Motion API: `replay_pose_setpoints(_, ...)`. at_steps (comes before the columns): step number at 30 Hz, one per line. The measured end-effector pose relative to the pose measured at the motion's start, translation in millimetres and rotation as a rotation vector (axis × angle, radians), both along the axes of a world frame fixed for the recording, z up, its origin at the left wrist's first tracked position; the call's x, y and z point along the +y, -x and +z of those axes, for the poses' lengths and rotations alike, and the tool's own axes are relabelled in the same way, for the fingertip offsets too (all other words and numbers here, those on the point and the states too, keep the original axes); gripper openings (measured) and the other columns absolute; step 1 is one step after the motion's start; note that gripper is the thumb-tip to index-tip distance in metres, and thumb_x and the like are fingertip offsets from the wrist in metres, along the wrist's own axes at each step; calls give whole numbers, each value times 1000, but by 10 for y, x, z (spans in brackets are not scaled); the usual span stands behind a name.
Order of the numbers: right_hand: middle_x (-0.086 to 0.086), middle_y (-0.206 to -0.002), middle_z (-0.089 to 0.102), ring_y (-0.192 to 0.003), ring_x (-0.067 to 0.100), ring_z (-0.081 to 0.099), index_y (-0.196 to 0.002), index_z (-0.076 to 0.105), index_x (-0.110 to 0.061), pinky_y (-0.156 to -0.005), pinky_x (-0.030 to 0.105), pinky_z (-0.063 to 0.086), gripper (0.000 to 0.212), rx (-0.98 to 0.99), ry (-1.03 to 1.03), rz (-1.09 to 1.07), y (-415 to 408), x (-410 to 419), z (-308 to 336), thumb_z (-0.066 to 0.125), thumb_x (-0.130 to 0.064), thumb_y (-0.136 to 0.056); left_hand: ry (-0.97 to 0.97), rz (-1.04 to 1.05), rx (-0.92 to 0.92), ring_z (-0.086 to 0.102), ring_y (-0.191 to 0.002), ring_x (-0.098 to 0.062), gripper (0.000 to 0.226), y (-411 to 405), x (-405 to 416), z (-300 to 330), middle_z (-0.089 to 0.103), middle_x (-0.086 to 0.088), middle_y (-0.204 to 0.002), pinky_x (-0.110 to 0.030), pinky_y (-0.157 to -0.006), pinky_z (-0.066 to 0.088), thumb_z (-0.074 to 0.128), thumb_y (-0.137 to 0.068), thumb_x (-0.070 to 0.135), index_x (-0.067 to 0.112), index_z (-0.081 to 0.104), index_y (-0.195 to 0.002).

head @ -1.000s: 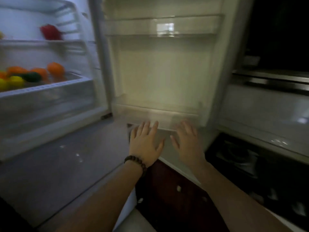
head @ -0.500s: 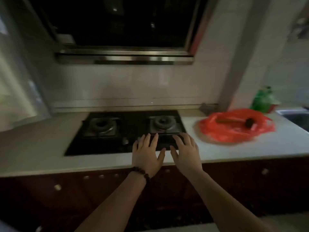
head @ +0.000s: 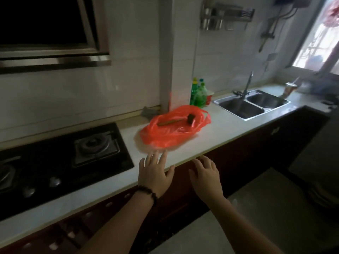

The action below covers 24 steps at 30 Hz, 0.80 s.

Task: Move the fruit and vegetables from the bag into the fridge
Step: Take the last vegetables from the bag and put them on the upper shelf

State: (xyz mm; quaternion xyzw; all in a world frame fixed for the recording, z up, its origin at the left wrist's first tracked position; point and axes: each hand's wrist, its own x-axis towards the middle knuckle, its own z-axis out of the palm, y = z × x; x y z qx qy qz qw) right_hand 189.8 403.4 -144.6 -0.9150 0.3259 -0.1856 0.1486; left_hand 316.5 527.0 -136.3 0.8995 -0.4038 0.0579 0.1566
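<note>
Orange bag (head: pixel 174 128) lying flat on white bench (head: pixel 229 125), between stove (head: pixel 60 156) and sink (head: pixel 251 105); long green vegetable (head: pixel 169 123) and dark item (head: pixel 191 118) visible in it. Left hand (head: pixel 154 176) and right hand (head: pixel 206 177) near bench edge, fingers spread, holding nothing. Green bottles (head: pixel 199 94) behind bag.

You have turned away from the fridge, and it is out of sight now. The red bag (head: pixel 174 128) on the counter (head: pixel 229 125) is in front of you, much closer than half a second ago. Your left hand (head: pixel 154 175) now reaches over the counter's edge, near the bag.
</note>
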Motion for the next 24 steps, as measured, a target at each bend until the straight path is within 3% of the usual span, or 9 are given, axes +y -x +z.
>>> replay_pose_setpoints(4, 7, -144, 39, -137, 28, 29, -133, 47, -22, -109, 51, 32, 44, -8, -22, -23, -173, -514, -57, 51, -36, -91, 29, -28, 0, 21, -140, -24, 66, -282, -552, -94, 31, -5, -151, -45, -114, 18, 20, -89, 59, 27, 21, -147)
replay_pose_setpoints(12, 4, -152, 25, -143, 25, 13, -137, 38, -27, -116, 42, 17, 45, 202, 68, 107, -983, -1991, -172, 46, -37, -95, 52, -54, 117, 24, -139, -20, 59, -1073, -2077, -375, 34, -3, -149, -44, -114, 17, 28, -94, 53, 26, 24, -146)
replay_pose_setpoints(17, 4, -148, 34, -139, 25, 24, -136, 42, -24, -113, 41, 23, 43, 220, 73, 161, -1627, -2939, -75, 48, -32, -94, 50, -31, 152, 35, -132, -19, 56, -1624, -2898, -457, 45, -2, -141, -46, -112, 21, 28, -95, 51, 23, 33, -142)
replay_pose_setpoints(24, 5, -139, 43, -129, 29, 36, -126, 52, -21, -104, 39, 36, 36, 246, -12, 197, -2248, -3570, -348, 50, -24, -90, -18, 37, 168, 35, -132, -16, 52, -2233, -3452, -587, 45, 2, -141, -42, -111, 25, 31, -96, 48, 23, 37, -141)
